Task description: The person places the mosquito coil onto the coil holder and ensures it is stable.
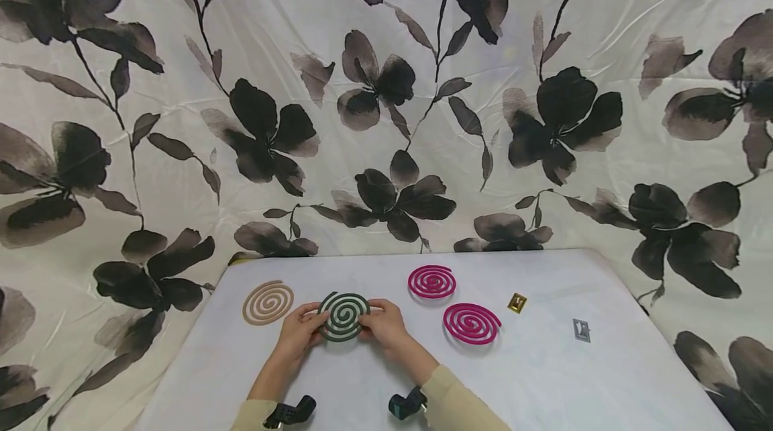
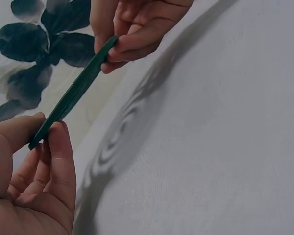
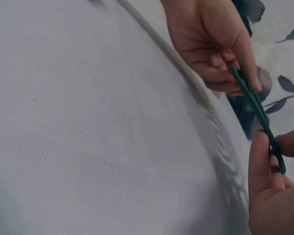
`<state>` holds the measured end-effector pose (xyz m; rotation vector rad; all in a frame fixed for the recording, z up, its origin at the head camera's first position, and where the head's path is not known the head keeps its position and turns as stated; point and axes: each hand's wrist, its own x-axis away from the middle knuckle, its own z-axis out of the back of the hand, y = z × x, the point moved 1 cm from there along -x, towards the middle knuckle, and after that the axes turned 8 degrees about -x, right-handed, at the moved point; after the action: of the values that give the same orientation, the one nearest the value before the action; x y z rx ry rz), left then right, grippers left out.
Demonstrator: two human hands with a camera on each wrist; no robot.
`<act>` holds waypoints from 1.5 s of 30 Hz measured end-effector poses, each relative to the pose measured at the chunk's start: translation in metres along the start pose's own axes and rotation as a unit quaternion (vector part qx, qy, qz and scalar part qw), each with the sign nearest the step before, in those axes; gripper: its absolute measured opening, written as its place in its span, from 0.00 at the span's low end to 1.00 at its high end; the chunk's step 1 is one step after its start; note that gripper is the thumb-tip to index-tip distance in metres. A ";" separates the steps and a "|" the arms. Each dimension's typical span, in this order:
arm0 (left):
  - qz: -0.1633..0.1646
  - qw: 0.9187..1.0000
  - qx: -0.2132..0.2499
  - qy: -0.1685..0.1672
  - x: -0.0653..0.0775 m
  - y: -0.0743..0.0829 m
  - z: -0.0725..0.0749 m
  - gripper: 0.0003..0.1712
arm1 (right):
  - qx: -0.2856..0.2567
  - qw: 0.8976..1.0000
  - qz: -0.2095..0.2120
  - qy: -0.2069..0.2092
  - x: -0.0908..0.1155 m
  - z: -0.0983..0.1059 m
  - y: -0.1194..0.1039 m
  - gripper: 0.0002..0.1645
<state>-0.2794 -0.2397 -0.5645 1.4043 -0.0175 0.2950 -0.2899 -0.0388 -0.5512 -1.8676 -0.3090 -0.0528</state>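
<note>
Both hands hold a dark green mosquito coil point(image 1: 344, 316) above the table, one at each side. My left hand point(image 1: 298, 333) pinches its left edge between thumb and fingers. At the opposite edge, my right hand point(image 1: 388, 327) grips it in the same way. Seen nearly edge-on in the left wrist view, the green coil point(image 2: 73, 93) is a thin tilted disc, apart from the tabletop, with its spiral shadow cast below. In the right wrist view the coil point(image 3: 257, 110) again spans the gap between the two hands.
On the white table point(image 1: 531, 384), a tan coil point(image 1: 268, 303) lies left of the hands. Two pink coils, a farther one point(image 1: 432, 282) and a nearer one point(image 1: 472, 323), lie to the right. Beyond them are a small gold metal piece point(image 1: 517, 303) and a silver one point(image 1: 582, 330). Floral cloth point(image 1: 374, 95) hangs behind.
</note>
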 end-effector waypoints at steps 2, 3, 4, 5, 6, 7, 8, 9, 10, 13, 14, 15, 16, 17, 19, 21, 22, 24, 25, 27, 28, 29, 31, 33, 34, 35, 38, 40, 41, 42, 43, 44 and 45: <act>-0.006 1.000 0.009 -0.002 0.001 0.001 -0.003 0.27 | -0.001 1.000 -0.001 -0.004 0.000 0.003 -0.001 0.26; -0.009 1.000 0.013 -0.004 0.001 0.001 -0.004 0.27 | -0.002 1.000 -0.002 -0.005 0.000 0.004 -0.001 0.26; -0.008 1.000 0.019 -0.005 0.002 0.001 -0.005 0.27 | -0.003 1.000 -0.004 -0.006 0.000 0.005 -0.002 0.26; -0.007 1.000 0.024 -0.005 0.002 0.001 -0.007 0.27 | -0.002 1.000 -0.006 -0.006 0.000 0.007 -0.002 0.26; -0.006 1.000 0.029 -0.007 0.003 0.001 -0.008 0.27 | -0.002 1.000 -0.006 -0.007 0.000 0.008 -0.002 0.26; -0.006 0.999 0.032 -0.007 0.003 0.002 -0.009 0.26 | -0.002 1.000 -0.007 -0.007 -0.001 0.010 -0.002 0.26; -0.006 0.999 0.033 -0.008 0.004 0.002 -0.010 0.26 | -0.002 1.000 -0.007 -0.008 -0.001 0.011 -0.002 0.26; -0.003 0.999 0.036 -0.010 0.005 0.003 -0.011 0.26 | -0.002 1.000 -0.006 -0.009 -0.001 0.013 -0.002 0.25; 0.001 0.999 0.040 -0.011 0.006 0.003 -0.012 0.26 | -0.002 1.000 -0.006 -0.010 0.000 0.015 -0.003 0.25; 0.004 0.999 0.049 -0.016 0.009 0.005 -0.017 0.26 | 0.002 1.000 -0.006 -0.014 0.003 0.019 -0.006 0.24; 0.005 0.998 0.054 -0.019 0.010 0.006 -0.018 0.27 | 0.002 1.000 -0.007 -0.015 0.004 0.021 -0.007 0.24; 0.006 0.998 0.060 -0.020 0.011 0.007 -0.019 0.27 | 0.001 1.000 -0.007 -0.016 0.006 0.022 -0.009 0.24; 0.008 0.998 0.065 -0.022 0.012 0.007 -0.021 0.27 | 0.000 1.000 -0.010 -0.016 0.007 0.023 -0.010 0.24; 0.008 0.997 0.068 -0.023 0.012 0.007 -0.022 0.27 | -0.002 1.000 -0.012 -0.017 0.008 0.025 -0.011 0.24; 0.006 0.997 0.072 -0.027 0.012 0.008 -0.025 0.27 | -0.003 1.000 -0.016 -0.016 0.009 0.028 -0.012 0.24; 0.005 0.997 0.077 -0.029 0.012 0.008 -0.028 0.26 | -0.005 1.000 -0.016 -0.015 0.011 0.030 -0.014 0.24; 0.004 0.996 0.079 -0.031 0.012 0.008 -0.029 0.26 | -0.005 1.000 -0.015 -0.015 0.012 0.031 -0.015 0.24; -0.001 0.996 0.079 -0.033 0.012 0.008 -0.031 0.26 | -0.006 1.000 -0.014 -0.013 0.013 0.033 -0.016 0.23; -0.004 0.996 0.080 -0.034 0.012 0.008 -0.033 0.26 | -0.007 1.000 -0.013 -0.012 0.013 0.034 -0.017 0.23; -0.005 0.996 0.082 -0.035 0.013 0.008 -0.035 0.27 | -0.011 1.000 -0.011 -0.010 0.014 0.036 -0.018 0.23; -0.005 0.996 0.080 -0.035 0.013 0.008 -0.036 0.27 | -0.012 1.000 -0.010 -0.009 0.014 0.036 -0.018 0.23; -0.006 0.996 0.078 -0.036 0.014 0.008 -0.037 0.27 | -0.012 1.000 -0.010 -0.008 0.014 0.037 -0.018 0.23; -0.005 0.996 0.079 -0.037 0.015 0.008 -0.038 0.26 | -0.014 1.000 -0.008 -0.008 0.015 0.040 -0.017 0.23; -0.002 0.996 0.081 -0.037 0.015 0.009 -0.040 0.26 | -0.017 1.000 -0.006 -0.010 0.016 0.041 -0.018 0.23; -0.002 0.996 0.081 -0.037 0.016 0.009 -0.041 0.26 | -0.017 1.000 -0.005 -0.011 0.017 0.042 -0.018 0.23; -0.002 0.996 0.082 -0.038 0.016 0.009 -0.042 0.25 | -0.019 1.000 -0.003 -0.012 0.018 0.043 -0.019 0.23; -0.001 0.995 0.086 -0.042 0.017 0.011 -0.045 0.26 | -0.020 1.000 -0.003 -0.013 0.022 0.045 -0.022 0.23; -0.004 0.995 0.087 -0.047 0.017 0.012 -0.048 0.26 | -0.017 1.000 -0.004 -0.011 0.024 0.046 -0.024 0.23; -0.004 0.995 0.088 -0.049 0.017 0.012 -0.049 0.26 | -0.019 1.000 -0.003 -0.011 0.024 0.048 -0.025 0.23; -0.005 0.995 0.090 -0.051 0.017 0.012 -0.049 0.26 | -0.017 1.000 -0.003 -0.010 0.024 0.049 -0.025 0.23; -0.005 0.995 0.090 -0.053 0.018 0.012 -0.050 0.26 | -0.017 1.000 -0.002 -0.011 0.024 0.050 -0.025 0.23; -0.005 0.994 0.093 -0.055 0.018 0.012 -0.051 0.26 | -0.018 1.000 0.000 -0.011 0.024 0.051 -0.025 0.23; -0.005 0.994 0.092 -0.057 0.018 0.012 -0.052 0.25 | -0.019 1.000 0.001 -0.012 0.024 0.052 -0.025 0.23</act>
<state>-0.2728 -0.1840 -0.5583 1.6034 -0.0785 0.2107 -0.2787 0.0214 -0.5400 -1.9079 -0.3241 -0.0357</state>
